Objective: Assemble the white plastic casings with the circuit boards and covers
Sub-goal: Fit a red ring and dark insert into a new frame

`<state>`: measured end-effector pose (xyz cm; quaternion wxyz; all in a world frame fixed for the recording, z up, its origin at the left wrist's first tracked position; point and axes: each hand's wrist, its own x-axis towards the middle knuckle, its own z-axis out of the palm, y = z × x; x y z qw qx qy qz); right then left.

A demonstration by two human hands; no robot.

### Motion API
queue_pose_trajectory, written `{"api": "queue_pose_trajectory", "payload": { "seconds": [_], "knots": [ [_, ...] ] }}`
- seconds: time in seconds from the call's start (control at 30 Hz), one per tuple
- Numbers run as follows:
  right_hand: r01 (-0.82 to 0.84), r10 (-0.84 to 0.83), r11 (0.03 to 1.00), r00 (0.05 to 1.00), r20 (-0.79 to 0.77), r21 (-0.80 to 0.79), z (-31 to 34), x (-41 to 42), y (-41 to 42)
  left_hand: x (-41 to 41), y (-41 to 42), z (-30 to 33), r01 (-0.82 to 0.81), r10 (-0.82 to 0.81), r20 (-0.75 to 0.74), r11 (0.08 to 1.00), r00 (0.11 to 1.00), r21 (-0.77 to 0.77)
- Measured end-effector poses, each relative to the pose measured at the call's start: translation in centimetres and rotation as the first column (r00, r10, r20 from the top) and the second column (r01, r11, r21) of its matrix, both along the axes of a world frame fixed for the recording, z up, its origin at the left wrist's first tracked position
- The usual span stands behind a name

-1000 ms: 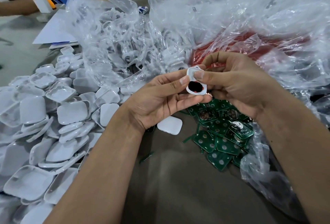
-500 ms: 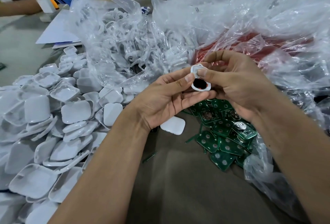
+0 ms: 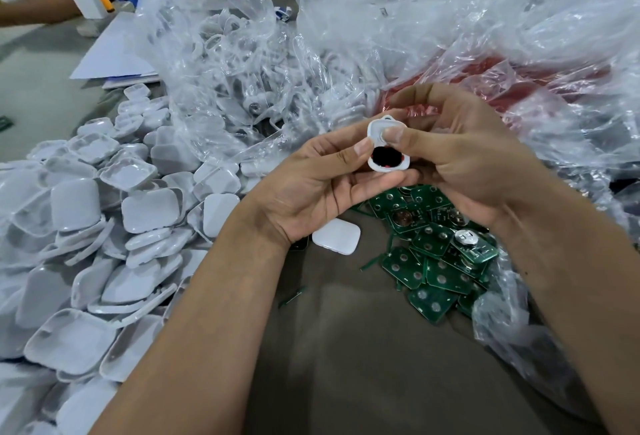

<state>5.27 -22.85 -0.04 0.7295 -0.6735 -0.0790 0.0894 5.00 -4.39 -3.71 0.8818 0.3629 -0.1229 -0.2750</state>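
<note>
Both hands (image 3: 398,171) pinching white casing (image 3: 382,138), no legible writing

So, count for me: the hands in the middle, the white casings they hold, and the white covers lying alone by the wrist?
Hands: 2, left hand and right hand
White casing held: 1
Lone white cover: 1
Total: 4

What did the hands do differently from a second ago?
Very little. Both hands, left hand and right hand, still hold the white casing, and the right thumb still presses its top. The hands drifted slightly up in view. The green boards and white covers stayed put.
</note>
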Motion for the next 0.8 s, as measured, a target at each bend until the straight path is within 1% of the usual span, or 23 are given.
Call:
{"api": "queue_pose_trajectory", "payload": {
  "seconds": [0.07, 0.2, 0.27, 0.37, 0.5, 0.57, 0.63, 0.73, 0.8],
  "knots": [
    [0.060, -0.061, 0.998, 0.998, 0.026, 0.021, -0.3, -0.1, 0.6, 0.0, 0.0, 0.1, -0.022, 0.022, -0.018, 1.000, 1.000, 0.004],
    [0.147, -0.146, 0.989, 0.985, 0.092, -0.002, -0.7, -0.3, 1.2, 0.1, -0.2, 0.1, -0.058, 0.059, -0.044, 0.998, 0.997, 0.026],
    [0.150, -0.150, 0.989, 0.985, 0.089, 0.006, -0.6, -0.3, 1.1, 0.1, -0.3, 0.1, -0.062, 0.063, -0.046, 0.998, 0.997, 0.021],
    [0.142, -0.143, 0.990, 0.988, 0.057, 0.020, -0.3, -0.3, 0.9, 0.1, -0.4, 0.0, -0.068, 0.068, -0.006, 0.998, 0.998, 0.016],
    [0.177, -0.183, 0.980, 0.982, 0.056, 0.096, -0.5, -0.3, 1.2, 0.2, -0.7, 0.0, -0.101, 0.100, 0.029, 0.995, 0.995, 0.027],
    [0.207, -0.214, 0.975, 0.973, 0.086, 0.086, -0.6, -0.3, 1.2, 0.2, -0.9, 0.0, -0.124, 0.122, 0.040, 0.991, 0.992, 0.058],
    [0.232, -0.238, 0.970, 0.967, 0.088, 0.068, -0.8, 0.0, 1.1, 0.4, -1.0, 0.1, -0.172, 0.161, 0.084, 0.976, 0.983, 0.132],
    [0.256, -0.256, 0.967, 0.963, 0.079, 0.016, -1.1, 0.5, 0.7, 0.4, -1.1, 0.1, -0.288, 0.235, 0.206, 0.913, 0.950, 0.289],
    [0.259, -0.258, 0.966, 0.964, 0.072, -0.006, -1.3, 0.7, 0.7, 0.4, -1.1, 0.1, -0.333, 0.264, 0.242, 0.888, 0.934, 0.317]
  ]
}}
